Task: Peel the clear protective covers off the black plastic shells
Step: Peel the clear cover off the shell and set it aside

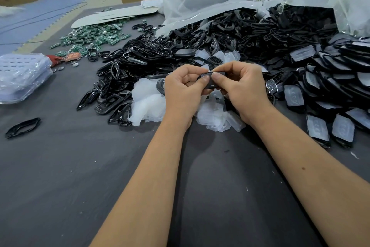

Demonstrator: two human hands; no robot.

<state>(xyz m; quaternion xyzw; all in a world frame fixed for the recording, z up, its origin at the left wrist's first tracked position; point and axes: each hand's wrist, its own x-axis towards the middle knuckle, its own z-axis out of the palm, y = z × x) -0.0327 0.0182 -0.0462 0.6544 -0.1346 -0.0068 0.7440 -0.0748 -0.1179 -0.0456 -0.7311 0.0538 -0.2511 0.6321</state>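
- Both hands pinch one shell between them, raised just above the table
- Left hand curls round the shell's left end, thumb on top and fingers underneath
- Right hand clamps the right end, thumb pressed on the upper face, touching the left thumb
- Shell's long axis runs left to right, straight across from one hand to the other
- A clear edge, likely the cover, shows just above the two thumbs; whether it is lifted free I cannot tell
- My read: the peel goes along that long axis, so one hand anchors while the other draws the cover off
- Right under the grip lie shed covers
- Beyond the grip and off to its left sits the bare black heap
- Covered shells wait to the right, nearer the right hand
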